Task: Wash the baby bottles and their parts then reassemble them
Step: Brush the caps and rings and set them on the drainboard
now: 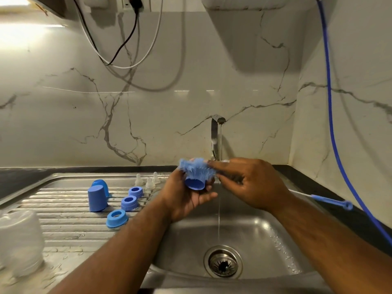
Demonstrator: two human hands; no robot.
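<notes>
Cap (194, 183) in left hand (186, 201), against brush (196, 166)

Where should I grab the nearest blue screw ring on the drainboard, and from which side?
Come from straight above. The nearest blue ring lies flat on the ribbed drainboard, wide flange down and hole up, so the flange is probably hard to get under. Pinch the raised collar, inside the hole against the near outer wall. The next ring sits apart behind it, leaving room.

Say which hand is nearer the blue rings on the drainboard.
Left. The left hand, gripping a cap, is just right of the rings; the right hand, holding a brush, is farther right.
</notes>
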